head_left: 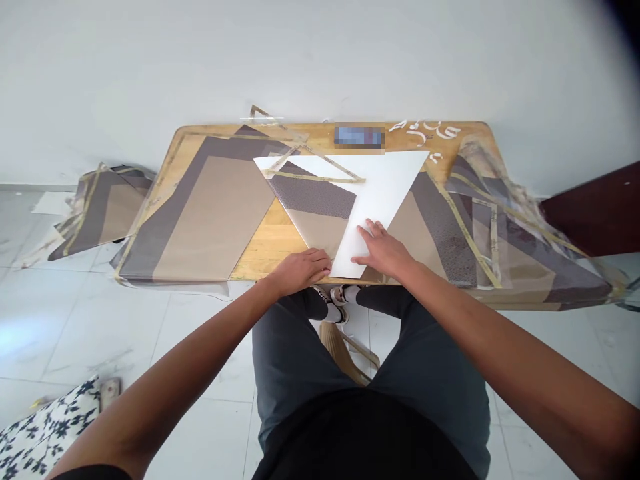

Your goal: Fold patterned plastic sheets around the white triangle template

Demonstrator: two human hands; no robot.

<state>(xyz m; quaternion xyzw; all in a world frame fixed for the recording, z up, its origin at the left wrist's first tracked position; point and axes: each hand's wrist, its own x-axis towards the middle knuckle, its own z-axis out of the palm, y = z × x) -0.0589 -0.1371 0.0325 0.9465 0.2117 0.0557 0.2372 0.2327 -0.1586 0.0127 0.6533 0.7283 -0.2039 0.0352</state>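
Observation:
A white sheet (387, 190) lies across the middle of the table, and a brown-and-tan sheet with a clear plastic edge (320, 210) overlaps it. My right hand (384, 250) rests on the white part near the front edge, fingers spread. At the lower corner of the overlapped sheets, my left hand (304, 270) has its fingers curled together on the brown-and-tan sheet. Its fingertips are partly hidden. Gold-printed strips of clear plastic (315, 177) run over the sheets' upper part.
Large brown-and-tan pieces lie on the left (210, 213) and in a pile on the right (525, 233) of the wooden table (265, 230). White curled scraps (420, 130) and a blurred rectangle (359, 137) are at the back. More pieces (107, 207) sit beyond the left edge.

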